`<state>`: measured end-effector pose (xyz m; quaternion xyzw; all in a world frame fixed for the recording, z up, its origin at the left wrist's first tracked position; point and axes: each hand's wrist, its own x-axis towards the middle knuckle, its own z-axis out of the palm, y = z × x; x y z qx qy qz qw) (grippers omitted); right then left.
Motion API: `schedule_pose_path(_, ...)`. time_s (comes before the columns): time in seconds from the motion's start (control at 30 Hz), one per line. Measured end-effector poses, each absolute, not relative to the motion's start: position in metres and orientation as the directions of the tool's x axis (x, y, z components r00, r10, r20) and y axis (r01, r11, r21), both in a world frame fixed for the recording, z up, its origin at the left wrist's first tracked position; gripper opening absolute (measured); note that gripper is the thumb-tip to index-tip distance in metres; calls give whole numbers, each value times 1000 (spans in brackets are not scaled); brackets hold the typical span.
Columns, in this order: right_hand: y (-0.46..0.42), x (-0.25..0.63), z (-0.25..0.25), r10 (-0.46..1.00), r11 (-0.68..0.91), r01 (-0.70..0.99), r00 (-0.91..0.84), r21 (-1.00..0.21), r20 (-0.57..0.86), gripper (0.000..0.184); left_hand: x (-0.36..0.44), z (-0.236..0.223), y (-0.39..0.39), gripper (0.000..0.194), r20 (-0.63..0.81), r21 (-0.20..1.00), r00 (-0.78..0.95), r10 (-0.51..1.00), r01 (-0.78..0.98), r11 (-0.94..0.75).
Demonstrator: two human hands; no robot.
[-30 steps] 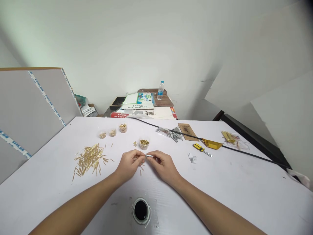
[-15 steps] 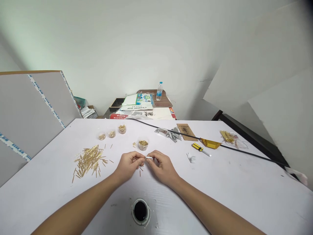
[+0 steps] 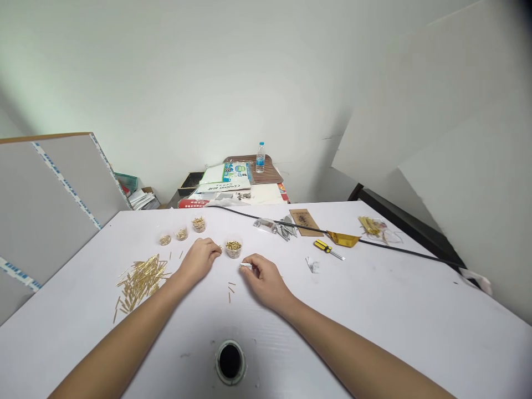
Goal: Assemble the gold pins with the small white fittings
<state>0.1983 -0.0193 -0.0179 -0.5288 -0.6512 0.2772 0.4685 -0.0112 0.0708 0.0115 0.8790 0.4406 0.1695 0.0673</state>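
Note:
My right hand (image 3: 266, 280) pinches a small white piece (image 3: 245, 265) between thumb and fingers, just above the table. My left hand (image 3: 199, 259) reaches forward with its fingertips together on the tabletop, at a few tiny brass pieces (image 3: 221, 249); what lies between the fingers is too small to make out. Right beside these fingertips stands a clear cup of brass parts (image 3: 233, 249). A few thin pins (image 3: 230, 290) lie between my hands. Left of my left forearm spreads a loose heap of long gold-coloured pins (image 3: 143, 280).
Three small cups, one a cup of pins (image 3: 199, 224), stand at the back left. A yellow-black screwdriver (image 3: 328, 249), grey-handled tools (image 3: 286, 227) and a black cable (image 3: 399, 249) lie to the right. A round hole (image 3: 230, 363) opens in the table near me.
My left hand has left the white piece and moved left and forward to the tiny brass pieces by the cup. My right hand keeps hold of the white piece. The view has shifted slightly.

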Motion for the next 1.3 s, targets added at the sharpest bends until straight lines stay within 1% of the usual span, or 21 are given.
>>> schedule_pose_path(0.17, -18, 198, -17, 942, 304, 432, -4, -849, 335, 14, -7, 11, 68, 23, 221, 155, 581, 784, 772, -616)
schedule_pose_path(0.23, -18, 199, -18, 941, 307, 434, -6, -847, 338, 14, -6, 12, 63, 20, 230, 149, 598, 768, 758, -635)
schedule_pose_path(0.27, -19, 199, -18, 941, 308, 434, -8, -847, 339, 14, -5, 13, 59, 19, 239, 165, 601, 763, 749, -642)
schedule_pose_path(0.33, -19, 199, -18, 941, 311, 431, -11, -847, 340, 13, -2, 16, 49, 18, 261, 258, 570, 779, 737, -625)
schedule_pose_path(0.43, -19, 199, -18, 939, 325, 420, -34, -847, 343, 13, 6, 22, 28, 19, 268, 503, 468, 842, 677, -537)
schedule_pose_path(0.5, -19, 200, -17, 936, 342, 410, -65, -845, 347, 14, 11, 22, 16, 17, 266, 628, 434, 861, 600, -496)
schedule_pose_path(0.6, -19, 202, -16, 934, 354, 396, -99, -847, 344, 16, 15, 14, 5, 17, 292, 737, 406, 866, 482, -474)
schedule_pose_path(0.67, -20, 203, -15, 936, 347, 392, -95, -852, 338, 17, 15, 6, 4, 18, 285, 801, 372, 883, 414, -432)
schedule_pose_path(0.73, -20, 203, -15, 938, 341, 391, -86, -855, 335, 18, 14, -1, 6, 22, 230, 874, 349, 909, 338, -350)
schedule_pose_path(0.8, -20, 202, -16, 939, 339, 391, -84, -856, 334, 19, 13, -5, 7, 26, 166, 922, 350, 922, 277, -272)
schedule_pose_path(0.87, -20, 202, -17, 941, 334, 394, -82, -856, 329, 19, 13, -5, 7, 25, 148, 928, 365, 919, 271, -257)
schedule_pose_path(1.0, -21, 201, -18, 948, 310, 386, -63, -869, 311, 20, 14, -3, 6, 23, 178, 894, 381, 907, 322, -310)
schedule_pose_path(1.2, -23, 199, -17, 954, 291, 367, -45, -884, 295, 21, 16, -1, 5, 21, 179, 884, 379, 908, 342, -318)
schedule_pose_path(1.3, -23, 199, -17, 957, 280, 371, -42, -885, 285, 21, 16, -1, 5, 17, 209, 857, 381, 901, 372, -356)
